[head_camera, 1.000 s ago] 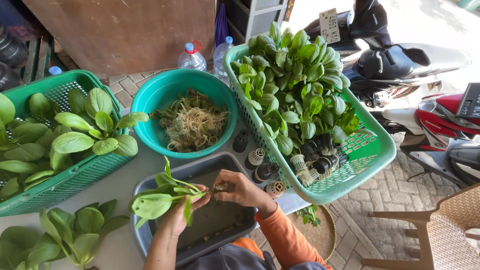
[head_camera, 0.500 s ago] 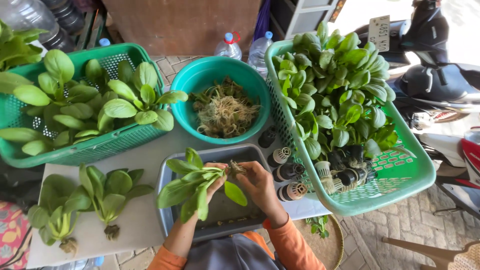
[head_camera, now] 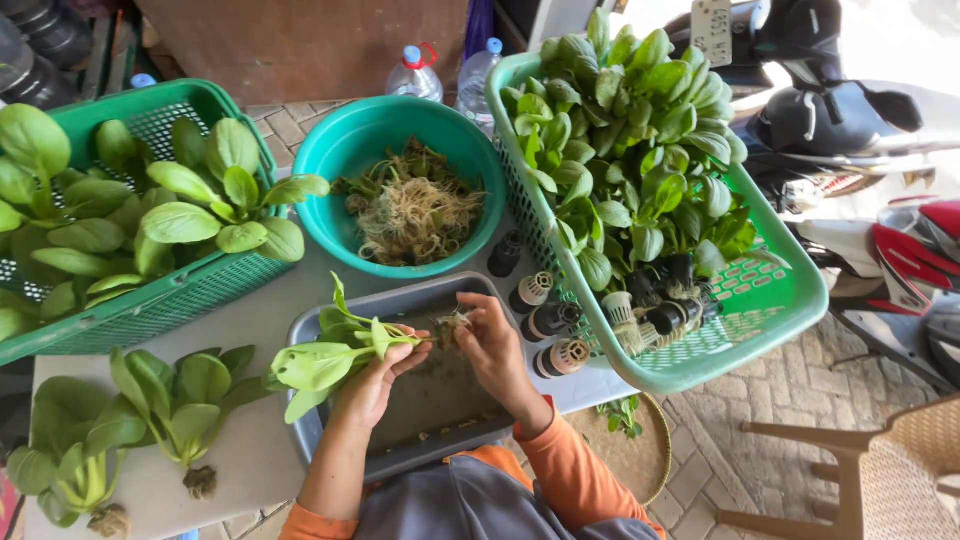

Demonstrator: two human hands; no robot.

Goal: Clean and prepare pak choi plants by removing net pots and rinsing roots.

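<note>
The left hand (head_camera: 372, 385) holds a bok choy (head_camera: 335, 355) by the lower stems, fingers closed around it, leaves pointing to the person's left. The right hand (head_camera: 492, 345) pinches the root end (head_camera: 452, 325) of the same plant between thumb and fingertips, a narrow grip on the pale tangle of roots. Both hands are over the grey tray (head_camera: 400, 300), which lies on the white table (head_camera: 255, 470) in front of the person.

I judge the step in hand to be the removing of the root plug from the plant. The pull should stay short and firm, with the left hand steady, because the stems look crisp and could snap.

The leaves are smooth, spoon-shaped and bright green. The teal bowl (head_camera: 350, 150) behind the tray holds a heap of stringy, beige roots (head_camera: 415, 210). The left basket (head_camera: 150, 300) is green plastic mesh and carries loose plants. The right basket (head_camera: 740, 300) is of the same mesh and holds plants in small black net cups (head_camera: 665, 315). Some empty cups (head_camera: 548, 320) lie between tray and right basket. Two plants (head_camera: 150, 400) with roots lie on the table, near the left elbow.
</note>
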